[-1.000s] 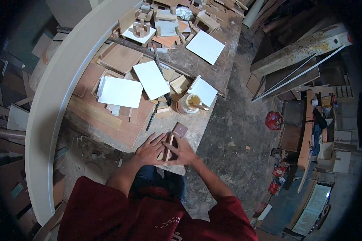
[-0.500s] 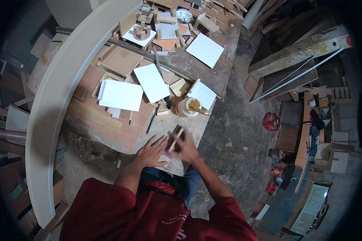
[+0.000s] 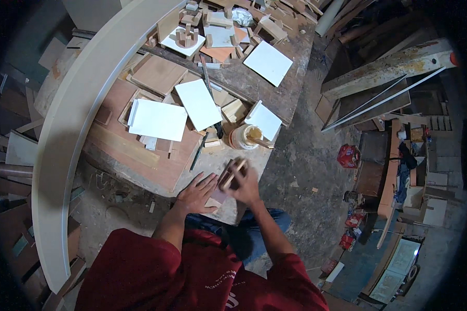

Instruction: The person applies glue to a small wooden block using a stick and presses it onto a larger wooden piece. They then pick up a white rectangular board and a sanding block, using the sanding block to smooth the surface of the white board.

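My left hand (image 3: pixel 197 194) lies flat with fingers spread near the bench's front corner, pressing on a small board (image 3: pixel 219 197) with a pinkish-brown face. Close to its right, my right hand (image 3: pixel 246 188) is wrapped round the pale wooden grip of what looks like a dark sanding block (image 3: pixel 226 174). The block is tilted in view over the far end of the board; whether its underside touches the board is hidden. Beyond the hands stands an open tub of tan paste (image 3: pixel 239 139) with a stick in it. A thin dark rod (image 3: pixel 197 153) lies left of the tub.
White panels (image 3: pixel 158 120) lie on stacked wood across the workbench (image 3: pixel 177 182). Small wooden pieces (image 3: pixel 187 36) crowd its far end. A long curved pale board (image 3: pixel 54 150) rises along the left. On the floor at right sit red packages (image 3: pixel 348 156) and a leaning beam (image 3: pixel 384 70).
My right hand has slid the sanding block a short way forward and to the right along the board. My left hand stays in place. The head view has shifted slightly.
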